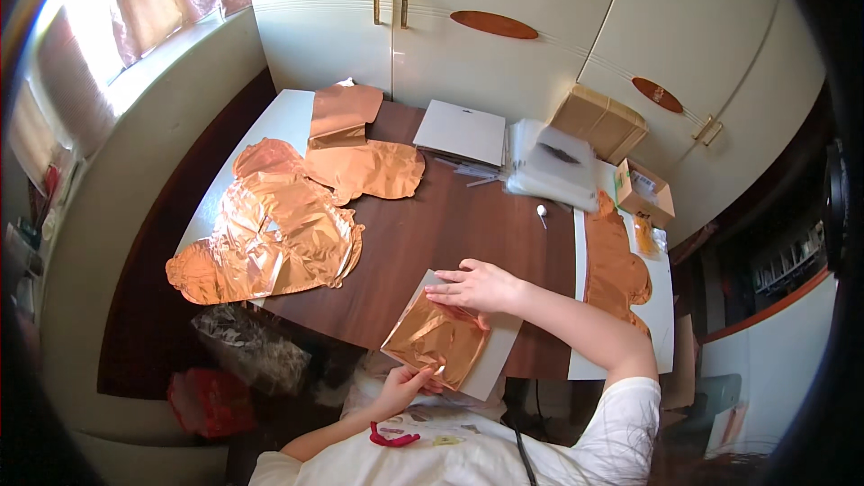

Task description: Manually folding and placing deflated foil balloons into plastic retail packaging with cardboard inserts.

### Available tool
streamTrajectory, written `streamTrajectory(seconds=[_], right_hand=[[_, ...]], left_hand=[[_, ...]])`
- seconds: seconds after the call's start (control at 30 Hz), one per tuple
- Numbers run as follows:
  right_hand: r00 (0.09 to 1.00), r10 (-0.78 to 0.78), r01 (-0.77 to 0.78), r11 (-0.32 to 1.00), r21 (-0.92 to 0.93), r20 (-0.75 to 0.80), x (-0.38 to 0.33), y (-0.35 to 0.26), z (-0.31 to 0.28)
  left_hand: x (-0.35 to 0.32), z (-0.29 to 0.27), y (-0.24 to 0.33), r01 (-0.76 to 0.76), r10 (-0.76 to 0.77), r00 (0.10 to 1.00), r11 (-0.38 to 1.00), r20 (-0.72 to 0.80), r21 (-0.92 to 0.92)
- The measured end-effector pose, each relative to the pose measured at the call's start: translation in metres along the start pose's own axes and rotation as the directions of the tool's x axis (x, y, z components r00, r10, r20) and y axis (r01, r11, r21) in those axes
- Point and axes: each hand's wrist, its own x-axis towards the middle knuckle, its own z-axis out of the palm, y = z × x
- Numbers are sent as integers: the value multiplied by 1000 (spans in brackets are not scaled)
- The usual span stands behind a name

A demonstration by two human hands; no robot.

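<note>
A folded copper-coloured foil balloon (441, 338) lies on a white card (498, 355) at the near edge of the table, in front of my body. My left hand (409, 391) is closed on the foil's near edge, pinching it between thumb and fingers. Across the far end of the foil and card rests my right hand (474, 289), its fingers stretched out flat. Several flat copper foil balloons (279, 234) are spread out on the left of the table, overlapping one another. Another folded one (614, 261) lies along the right side.
Behind, on the brown table (477, 234), are a stack of white cards (461, 131), clear plastic bags (551, 162) and a cardboard box (598, 121). A small open box (644, 191) and a small white item (542, 212) are at the right. Dark plastic bag (250, 349) hangs below the left edge.
</note>
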Motion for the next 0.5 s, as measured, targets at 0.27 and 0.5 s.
streamTrajectory(seconds=[0.27,0.5], right_hand=[[937,31,-97,980,-176,-347,17,6,70],[985,123,-144,972,185,120,3,16,-16]], left_hand=[[8,0,-11,-2,2,999,1000,-42,9],[4,1,-1,-13,2,988,998,-155,-67]])
